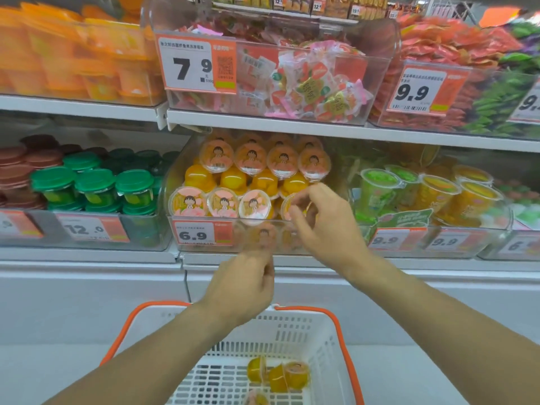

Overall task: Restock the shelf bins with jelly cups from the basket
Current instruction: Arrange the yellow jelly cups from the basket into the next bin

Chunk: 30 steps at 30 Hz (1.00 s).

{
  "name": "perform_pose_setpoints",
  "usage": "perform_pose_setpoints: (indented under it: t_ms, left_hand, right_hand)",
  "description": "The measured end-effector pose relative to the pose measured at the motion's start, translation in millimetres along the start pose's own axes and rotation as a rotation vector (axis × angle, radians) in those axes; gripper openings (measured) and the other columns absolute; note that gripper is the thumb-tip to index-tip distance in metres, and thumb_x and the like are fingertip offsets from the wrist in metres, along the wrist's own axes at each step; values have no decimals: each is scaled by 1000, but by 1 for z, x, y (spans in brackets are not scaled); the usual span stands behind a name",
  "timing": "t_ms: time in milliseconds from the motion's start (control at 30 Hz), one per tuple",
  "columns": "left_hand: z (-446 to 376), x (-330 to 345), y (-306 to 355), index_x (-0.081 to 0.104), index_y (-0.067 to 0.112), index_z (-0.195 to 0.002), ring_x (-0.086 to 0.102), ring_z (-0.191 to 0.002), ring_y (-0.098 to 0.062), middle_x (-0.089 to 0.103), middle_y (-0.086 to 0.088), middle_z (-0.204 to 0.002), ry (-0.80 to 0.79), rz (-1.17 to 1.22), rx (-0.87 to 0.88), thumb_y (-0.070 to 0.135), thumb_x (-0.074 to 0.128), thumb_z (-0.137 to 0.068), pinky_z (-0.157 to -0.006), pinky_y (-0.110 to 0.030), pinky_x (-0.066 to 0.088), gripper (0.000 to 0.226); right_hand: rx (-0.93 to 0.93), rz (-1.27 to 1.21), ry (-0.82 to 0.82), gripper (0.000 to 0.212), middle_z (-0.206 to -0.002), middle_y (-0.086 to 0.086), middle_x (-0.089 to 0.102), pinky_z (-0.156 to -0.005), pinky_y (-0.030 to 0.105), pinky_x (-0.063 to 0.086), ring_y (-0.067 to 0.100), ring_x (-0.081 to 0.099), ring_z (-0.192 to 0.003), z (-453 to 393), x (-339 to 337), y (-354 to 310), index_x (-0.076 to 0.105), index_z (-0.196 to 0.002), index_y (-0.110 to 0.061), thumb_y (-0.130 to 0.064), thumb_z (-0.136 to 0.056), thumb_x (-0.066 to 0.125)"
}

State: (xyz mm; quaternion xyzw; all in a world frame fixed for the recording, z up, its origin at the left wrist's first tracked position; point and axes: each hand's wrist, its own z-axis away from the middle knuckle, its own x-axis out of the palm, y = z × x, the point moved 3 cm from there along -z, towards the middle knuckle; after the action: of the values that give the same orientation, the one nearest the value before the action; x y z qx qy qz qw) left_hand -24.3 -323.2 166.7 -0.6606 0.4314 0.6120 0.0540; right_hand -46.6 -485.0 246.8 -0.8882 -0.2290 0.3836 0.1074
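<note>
Three or so orange jelly cups (279, 375) are lying at the white slatted basket's (321, 340) far edge. Right hand (324, 226) is pinching a round pink-lidded cup (287, 204) at the clear bin's (175, 182) front row; best seating it lid-forward, level. Left hand (245, 285) is curling, contents blurred, can't tell.

The right hand (324, 220) hides most of one jelly cup (290, 204); the basket (330, 346) runs off the bottom edge; the left hand (242, 285) is blurred.
</note>
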Motion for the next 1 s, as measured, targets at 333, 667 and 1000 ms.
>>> perform_pose_setpoints:
  t_ms: [333, 667, 1000]
  left_hand:
    - [107, 210, -85, 50, 12, -113, 59, -101, -21, 53, -6, -113, -877, 68, -642, 33, 48, -99, -80, -31, 45, 26]
    - [173, 311, -105, 34, 32, -137, 58, -108, -19, 42, 2, -135, -512, 394, -763, 29, 66, -90, -88, -37, 52, 57]
    - [173, 304, -131, 34, 22, -149, 58, -118, -20, 54, -1, -135, -606, 425, -881, 38, 77, -78, -89, -27, 49, 85]
  right_hand:
    - [312, 173, -967, 35, -132, -1, 36, -82, 36, 49, 25, 56, -106, 224, 143, 66, 49, -128, -21, -10, -94, 50]
    - [700, 122, -1083, 56, -151, -5, 22, -72, 28, 46, 16, 55, -96, 337, 193, 107, 37, -142, -21, -9, -91, 56]
    - [560, 421, -1143, 77, -145, 3, 35, -111, 40, 39, 30, 30, -138, 322, 243, 120, 35, -146, -26, -4, -80, 67]
